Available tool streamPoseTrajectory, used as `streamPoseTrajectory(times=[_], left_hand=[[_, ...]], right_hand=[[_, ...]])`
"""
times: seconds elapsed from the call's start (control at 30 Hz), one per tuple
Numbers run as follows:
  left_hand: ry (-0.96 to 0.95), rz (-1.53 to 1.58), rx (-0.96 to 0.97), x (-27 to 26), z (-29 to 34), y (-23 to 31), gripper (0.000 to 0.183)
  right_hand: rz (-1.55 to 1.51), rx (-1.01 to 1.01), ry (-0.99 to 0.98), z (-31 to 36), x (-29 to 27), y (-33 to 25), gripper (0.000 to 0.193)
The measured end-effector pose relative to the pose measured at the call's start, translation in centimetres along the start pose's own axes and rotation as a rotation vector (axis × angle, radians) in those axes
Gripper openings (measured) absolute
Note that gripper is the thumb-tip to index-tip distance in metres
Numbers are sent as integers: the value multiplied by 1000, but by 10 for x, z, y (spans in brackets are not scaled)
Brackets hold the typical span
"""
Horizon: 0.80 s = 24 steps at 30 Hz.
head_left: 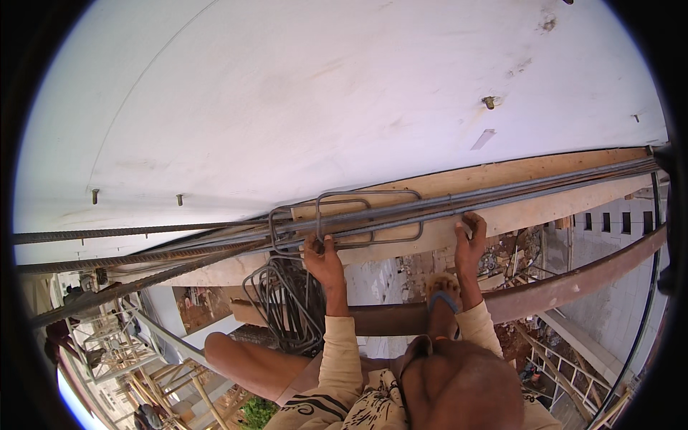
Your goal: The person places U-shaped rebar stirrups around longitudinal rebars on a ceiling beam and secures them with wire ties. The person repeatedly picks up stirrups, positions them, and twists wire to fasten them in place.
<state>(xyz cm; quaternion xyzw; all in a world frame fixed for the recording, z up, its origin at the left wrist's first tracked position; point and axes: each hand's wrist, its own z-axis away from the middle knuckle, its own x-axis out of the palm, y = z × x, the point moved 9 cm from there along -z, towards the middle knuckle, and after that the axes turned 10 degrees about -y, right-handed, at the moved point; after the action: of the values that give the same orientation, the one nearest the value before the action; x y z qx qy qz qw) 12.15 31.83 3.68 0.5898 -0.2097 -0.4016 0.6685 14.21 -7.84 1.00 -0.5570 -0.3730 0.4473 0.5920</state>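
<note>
A bundle of long steel reinforcing bars [545, 184] runs across in front of me. Rectangular steel stirrups [393, 192] sit around the bars left of centre. My left hand [326, 266] is closed, thumb and fingers at the near side of one stirrup. Farther right, my right hand [469, 247] has its fingers curled but apart, tips by the lower edge of the bars; I see nothing held in it. Below and left of my left hand hangs a cluster of more stirrups [287, 304].
Wooden boards [609, 158] lie under the bars, against a pale wall [322, 93] with protruding bolts [489, 102]. A curved brown beam [545, 290] passes near my sandalled foot [443, 297]. Scaffolding [122, 351] and ground with rubble lie far below.
</note>
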Motion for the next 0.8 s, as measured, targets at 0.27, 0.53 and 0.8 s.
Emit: streamPoseTrajectory(times=[0.27,0.53,0.8], left_hand=[[190,-544,213,-45,-7,61,32],[212,-896,251,-101,-1,107,31],[225,-1181,165,-177,18,84,42]], right_hand=[[20,133,-400,28,69,4,35],[26,-10,-635,58,143,-22,35],[215,-77,-841,91,157,-34,16]])
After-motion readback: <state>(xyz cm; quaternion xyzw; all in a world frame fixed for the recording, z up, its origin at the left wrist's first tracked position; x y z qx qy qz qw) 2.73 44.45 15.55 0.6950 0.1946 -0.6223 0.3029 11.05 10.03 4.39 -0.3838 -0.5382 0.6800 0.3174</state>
